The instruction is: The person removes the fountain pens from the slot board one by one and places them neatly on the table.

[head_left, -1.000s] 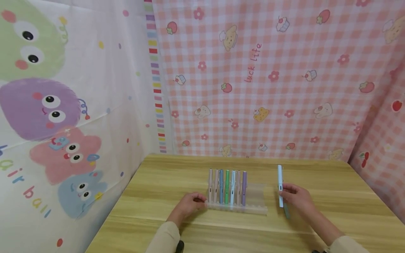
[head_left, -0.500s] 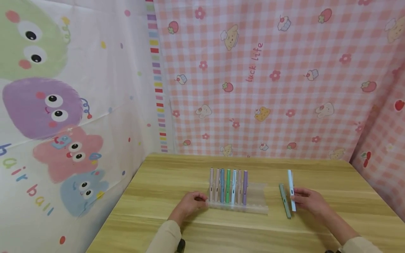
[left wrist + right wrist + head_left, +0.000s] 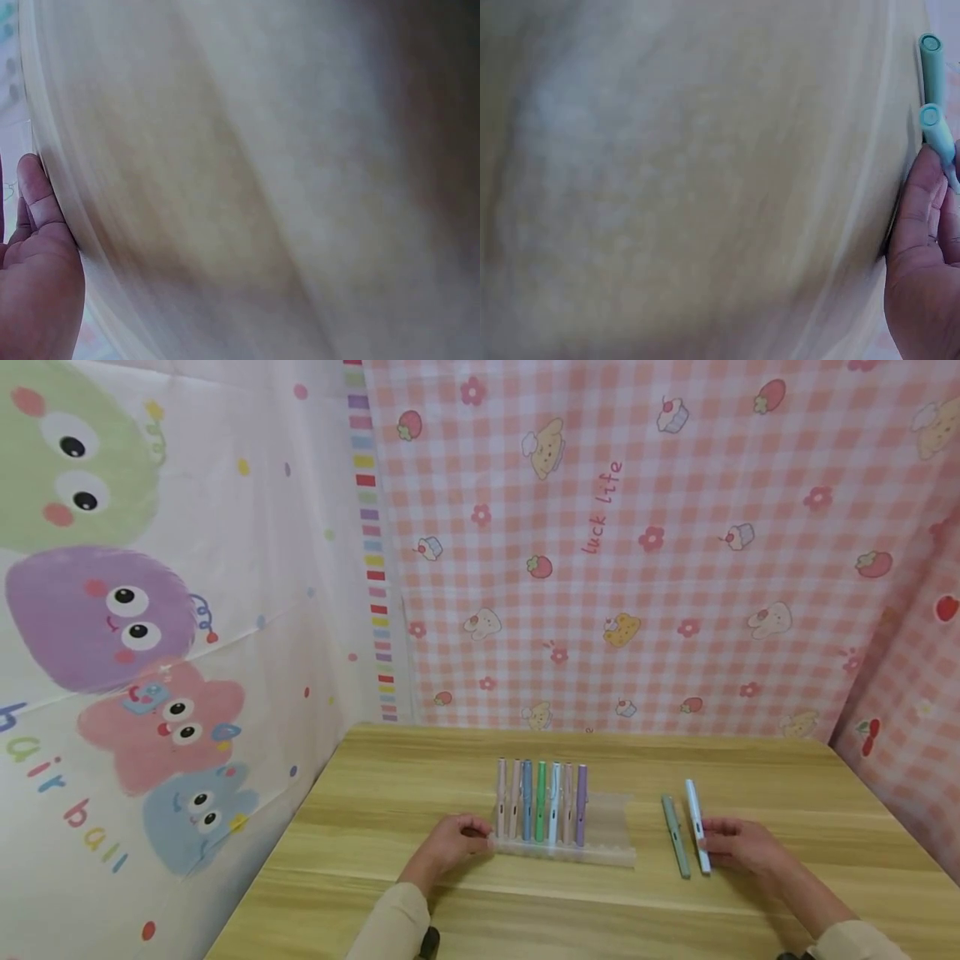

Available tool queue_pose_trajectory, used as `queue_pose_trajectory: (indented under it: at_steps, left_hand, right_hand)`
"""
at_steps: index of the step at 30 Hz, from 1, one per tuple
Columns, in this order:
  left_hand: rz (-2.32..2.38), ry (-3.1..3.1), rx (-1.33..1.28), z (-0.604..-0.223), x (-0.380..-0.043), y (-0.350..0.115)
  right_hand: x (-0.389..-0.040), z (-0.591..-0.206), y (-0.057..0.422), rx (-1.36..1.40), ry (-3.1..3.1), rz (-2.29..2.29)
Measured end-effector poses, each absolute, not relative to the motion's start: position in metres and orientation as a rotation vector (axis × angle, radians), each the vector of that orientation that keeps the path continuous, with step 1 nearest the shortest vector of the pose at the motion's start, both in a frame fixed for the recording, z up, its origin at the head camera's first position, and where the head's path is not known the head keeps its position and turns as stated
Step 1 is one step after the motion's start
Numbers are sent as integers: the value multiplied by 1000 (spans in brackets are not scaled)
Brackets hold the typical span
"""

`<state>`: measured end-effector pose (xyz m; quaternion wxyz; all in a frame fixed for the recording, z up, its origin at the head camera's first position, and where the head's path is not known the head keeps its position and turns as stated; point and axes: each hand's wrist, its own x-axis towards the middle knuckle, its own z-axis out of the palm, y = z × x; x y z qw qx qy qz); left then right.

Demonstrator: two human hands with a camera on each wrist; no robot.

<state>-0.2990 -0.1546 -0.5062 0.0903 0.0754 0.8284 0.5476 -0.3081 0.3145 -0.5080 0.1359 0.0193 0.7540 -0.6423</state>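
Observation:
My right hand (image 3: 748, 847) pinches a light blue pen (image 3: 693, 803) between thumb and fingers, close over the table at the right. Just left of it a grey-green pen (image 3: 675, 838) lies on the wood, roughly alongside. The right wrist view shows the round ends of both, the light blue pen (image 3: 937, 133) at the fingertips and the grey-green pen (image 3: 931, 71) beyond. A clear plastic pen rack (image 3: 611, 823) stands mid-table, its left end held by the fingertips of my left hand (image 3: 450, 847). Several pens stand side by side in it, among them a green pen (image 3: 540, 806) and a purple pen (image 3: 581, 806).
The rack's right part holds no pens. Wood-grain table (image 3: 420, 768) surface surrounds everything. A pink checked cloth (image 3: 585, 593) hangs behind the far edge, and a white cartoon cloth (image 3: 255, 527) hangs along the left side.
The light blue pen in my right hand has moved right, past the grey-green pen, and down toward the table. The left hand and the rack have stayed in place.

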Motion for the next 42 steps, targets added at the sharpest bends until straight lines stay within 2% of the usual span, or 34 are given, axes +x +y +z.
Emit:
queue_pose_trajectory:
  at_steps: [31,42]
  left_hand:
    - [1645,2458,237,-509,-301,-154]
    - [1642,2454,239,-507,-299,-154]
  right_hand:
    - [-304,-507,302,75,2327,-1737]
    - [-304,-504,301,172,2365,-1677]
